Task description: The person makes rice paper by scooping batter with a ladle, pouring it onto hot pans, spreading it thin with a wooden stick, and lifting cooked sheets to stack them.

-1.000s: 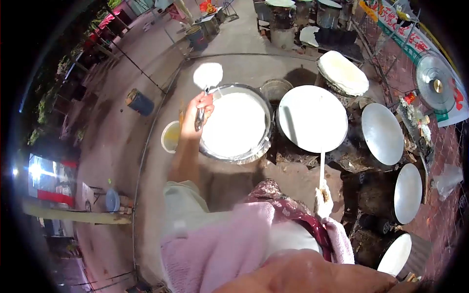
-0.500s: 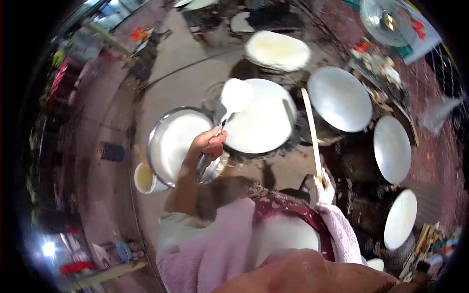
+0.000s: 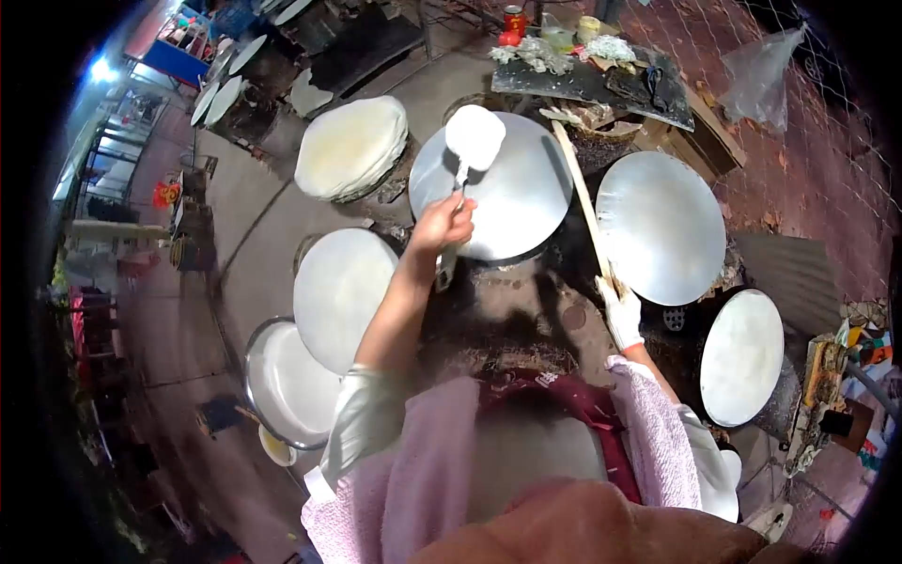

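Note:
My left hand [image 3: 443,226], bare, is closed round the handle of a ladle [image 3: 474,137] whose bowl is full of white batter. The ladle is over a round metal griddle [image 3: 526,202] with a bare grey surface. My right hand [image 3: 620,312], in a white glove, grips the lower end of a long wooden stick [image 3: 583,193], which slants up along the griddle's right edge. Below left, a griddle with a pale, whitish surface [image 3: 345,299] partly hides a large metal basin of white batter [image 3: 296,385].
A stack of pale flat rounds [image 3: 352,148] lies at the upper left. More griddles stand on the right [image 3: 660,228] and lower right [image 3: 742,357]. Behind them are a dark board [image 3: 592,86] with food scraps, a cardboard box [image 3: 695,141] and a wire fence with a plastic bag [image 3: 761,77].
The view has swung right. My left hand has carried the full ladle from beside the basin, past the white-coated griddle, to over the bare one. My right hand still holds the stick.

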The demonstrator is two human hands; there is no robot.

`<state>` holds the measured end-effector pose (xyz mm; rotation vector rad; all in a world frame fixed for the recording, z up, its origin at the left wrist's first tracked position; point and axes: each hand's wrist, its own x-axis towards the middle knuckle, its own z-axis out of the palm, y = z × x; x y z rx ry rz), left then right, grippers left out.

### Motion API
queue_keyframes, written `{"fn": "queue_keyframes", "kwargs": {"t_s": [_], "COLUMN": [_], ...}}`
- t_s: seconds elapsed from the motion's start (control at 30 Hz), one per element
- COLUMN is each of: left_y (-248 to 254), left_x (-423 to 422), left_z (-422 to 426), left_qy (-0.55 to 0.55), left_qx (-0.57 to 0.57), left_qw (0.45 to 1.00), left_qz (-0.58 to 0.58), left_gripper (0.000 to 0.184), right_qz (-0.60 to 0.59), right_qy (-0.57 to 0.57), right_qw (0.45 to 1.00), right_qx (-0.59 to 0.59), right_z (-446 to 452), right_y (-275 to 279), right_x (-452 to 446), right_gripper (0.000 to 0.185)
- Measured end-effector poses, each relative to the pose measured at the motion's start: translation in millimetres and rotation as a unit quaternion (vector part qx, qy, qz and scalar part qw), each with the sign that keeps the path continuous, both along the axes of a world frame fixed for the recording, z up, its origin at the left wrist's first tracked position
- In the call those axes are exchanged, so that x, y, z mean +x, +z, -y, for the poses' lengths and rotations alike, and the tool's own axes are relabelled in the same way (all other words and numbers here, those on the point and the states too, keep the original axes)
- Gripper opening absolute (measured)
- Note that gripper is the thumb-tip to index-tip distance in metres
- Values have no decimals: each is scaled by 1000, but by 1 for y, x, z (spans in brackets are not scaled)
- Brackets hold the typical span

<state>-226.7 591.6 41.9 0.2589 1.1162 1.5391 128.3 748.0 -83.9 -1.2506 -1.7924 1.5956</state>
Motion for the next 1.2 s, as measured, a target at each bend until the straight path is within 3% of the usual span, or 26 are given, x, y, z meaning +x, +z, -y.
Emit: {"fn": "queue_keyframes", "kwargs": {"t_s": [0.07,0.1,0.13,0.23,0.27,0.33,0.37,0.4,0.43,0.47,0.53,0.57,0.6,0.67,0.7,0.77,0.8,0.83,0.87,0.93,1.0,1.07,1.1,1.13,1.17,1.2], "left_y": [-18,-38,-50,-101,-109,-111,-114,-142,-142,-138,-124,-109,-104,-120,-122,-87,-92,-101,-106,-116,-90,-39,-21,-21,-24,-31], "left_x": [0,-3,-3,3,5,1,-7,-22,-30,-36,-46,-49,-54,-68,-70,-58,-56,-58,-53,-43,-23,6,18,24,29,34], "left_z": [-51,-74,-93,-130,-131,-124,-112,-102,-87,-70,-40,-26,-9,18,28,46,60,75,84,102,114,113,110,113,119,125], "left_qy": [43,62,82,135,155,173,154,163,169,180,207,205,221,237,245,264,229,195,186,166,168,195,217,225,230,234], "left_qx": [-17,-11,-34,-48,-83,-143,-165,-195,-200,-200,-195,-197,-143,-98,-84,-90,-127,-162,-183,-223,-239,-260,-271,-284,-297,-309], "left_qw": [999,998,996,989,979,945,929,878,848,827,793,809,788,809,809,766,801,831,837,846,825,787,763,757,752,748], "left_qz": [-25,-2,-12,-42,-106,-239,-294,-407,-460,-493,-538,-514,-557,-528,-527,-580,-539,-495,-482,-454,-483,-524,-546,-543,-541,-538], "left_gripper": [35,36,35,31,26,20,16,20,22,26,37,38,35,27,24,20,20,21,22,26,25,25,24,23,23,23], "right_qz": [7,53,47,270,354,360,308,252,77,-15,44,138,118,247,213,27,-45,38,9,81,158,95,74,53,62,15], "right_qy": [11,17,5,78,93,82,57,33,-7,-6,16,36,51,95,59,8,11,44,60,107,168,128,90,51,80,120], "right_qw": [1000,997,980,927,896,899,928,952,994,997,985,974,992,950,955,996,999,996,988,972,973,984,989,992,995,992], "right_qx": [16,54,195,249,252,235,204,173,79,-69,-165,-176,-15,164,197,87,23,-62,-143,-195,25,76,88,99,-10,38], "right_z": [-18,-18,-17,-9,-11,-9,-7,-6,2,4,7,6,5,-15,-25,-39,-33,-27,-22,-21,-37,-61,-81,-94,-94,-83], "right_y": [-26,-4,-8,-5,-15,-13,-17,-23,-25,-14,24,48,42,48,26,-47,-36,-22,-8,30,26,39,13,-14,2,-1], "right_x": [-35,-59,-80,-115,-125,-131,-135,-141,-150,-165,-185,-190,-187,-169,-155,-145,-157,-161,-178,-197,-188,-173,-162,-159,-164,-177], "right_gripper": [55,55,60,66,66,64,60,57,49,42,40,37,40,42,45,42,40,39,40,37,34,38,38,39,33,30]}}
